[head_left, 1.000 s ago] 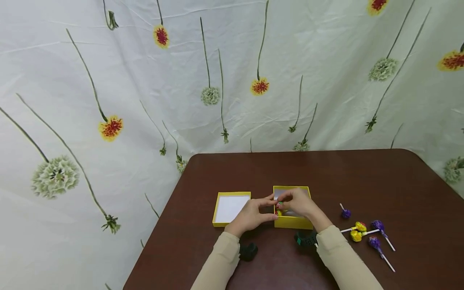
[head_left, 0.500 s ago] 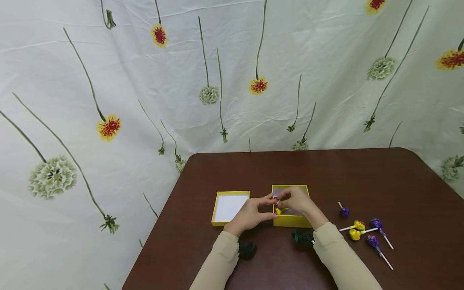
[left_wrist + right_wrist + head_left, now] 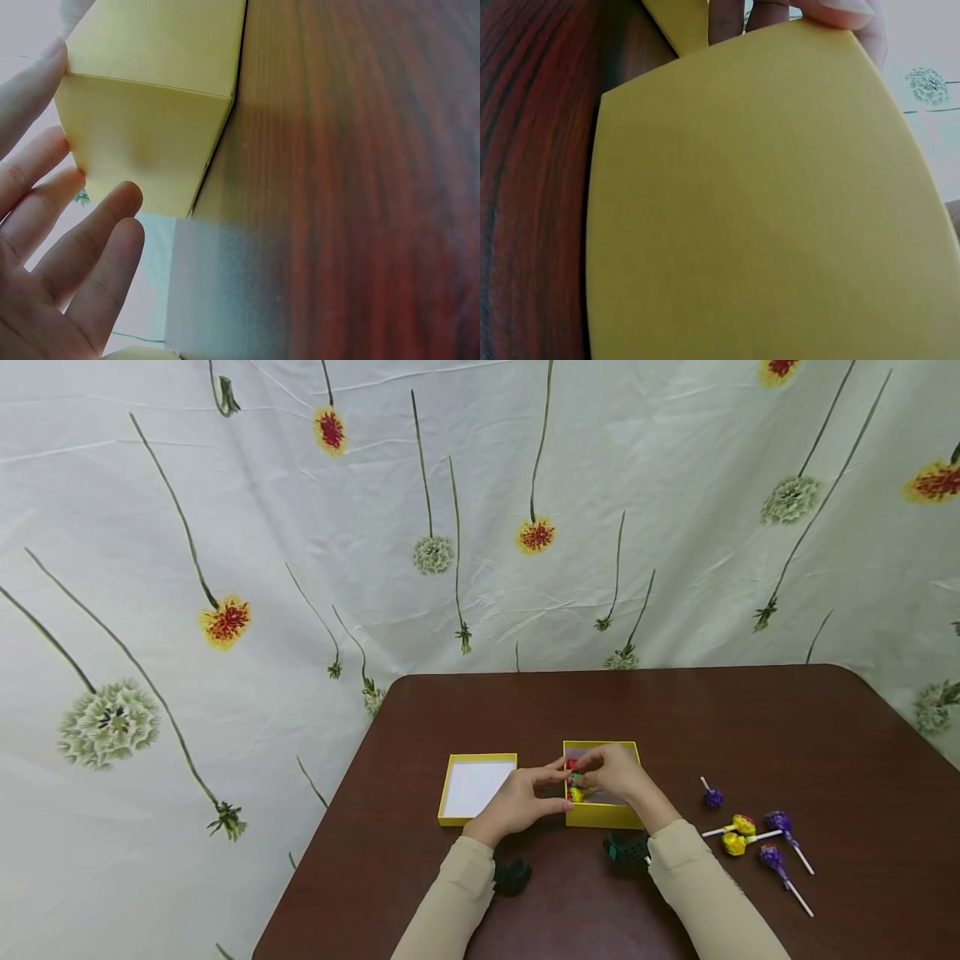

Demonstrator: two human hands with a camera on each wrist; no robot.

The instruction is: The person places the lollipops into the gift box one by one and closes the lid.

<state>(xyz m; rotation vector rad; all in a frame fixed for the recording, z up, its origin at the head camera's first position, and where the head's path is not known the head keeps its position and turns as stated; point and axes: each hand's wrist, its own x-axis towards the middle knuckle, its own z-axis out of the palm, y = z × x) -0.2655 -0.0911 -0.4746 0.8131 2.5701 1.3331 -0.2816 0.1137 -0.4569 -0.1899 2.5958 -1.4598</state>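
A yellow box (image 3: 604, 816) with a pale inside stands open, red, green and yellow wrapped lollipops (image 3: 575, 795) along its left side. My left hand (image 3: 517, 806) rests against that side, fingers spread and fairly straight; in the left wrist view the fingertips of my left hand (image 3: 71, 247) touch the yellow box (image 3: 142, 142). Reaching in from above, my right hand (image 3: 617, 777) has thumb and fingers bent together at a green-and-red lollipop (image 3: 574, 779), partly covered by the fingers. The box wall (image 3: 765, 202) fills most of the right wrist view.
A shallow yellow lid (image 3: 477, 787) with a white inside lies left of the box. Right of it are purple lollipops (image 3: 772, 857) and yellow lollipops (image 3: 735, 843). A dark object (image 3: 513, 877) sits by the left wrist. Behind the table (image 3: 600, 702) hangs a flowered cloth (image 3: 480, 502).
The fingers of my right hand have shifted slightly within the box, and more of the lollipops at its left side shows. My left hand stays against the box.
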